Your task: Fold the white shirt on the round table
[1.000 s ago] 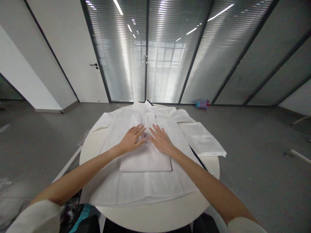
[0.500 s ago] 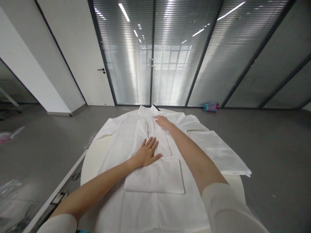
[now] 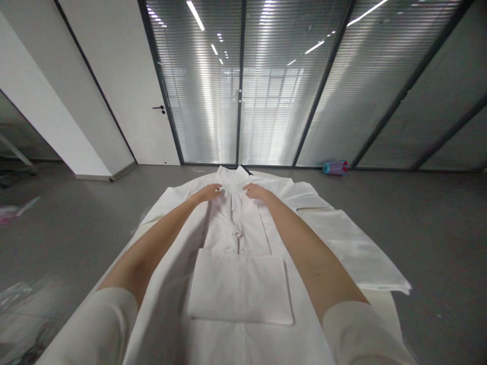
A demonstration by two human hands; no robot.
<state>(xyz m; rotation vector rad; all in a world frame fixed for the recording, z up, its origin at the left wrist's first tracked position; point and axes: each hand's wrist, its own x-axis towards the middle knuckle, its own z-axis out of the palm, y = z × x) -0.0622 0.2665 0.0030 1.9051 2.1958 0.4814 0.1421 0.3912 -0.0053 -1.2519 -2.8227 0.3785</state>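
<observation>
A white garment (image 3: pixel 266 299) with a stand-up collar lies spread on a round cream table (image 3: pixel 384 309). On its middle rests a folded white cloth piece (image 3: pixel 240 289), with a knot-like detail above the fold. Near the collar, my left hand (image 3: pixel 210 192) is on the left edge of the upper folded part, fingers bent and pinched on fabric. My right hand (image 3: pixel 254 191) mirrors it on the right edge, its fingertips also curled onto the fabric. A sleeve (image 3: pixel 357 248) stretches out to the right over the table edge.
Beyond the table stand a glass wall with blinds (image 3: pixel 274 101) and a white door (image 3: pixel 125 76). A blue and purple bundle (image 3: pixel 335 168) lies on the floor by the glass. Clear plastic (image 3: pixel 17 294) is on the floor at the left.
My left hand has moved forward from the middle of the folded cloth, where it lay spread, to near the collar. My right hand stays near the collar. The view has shifted slightly.
</observation>
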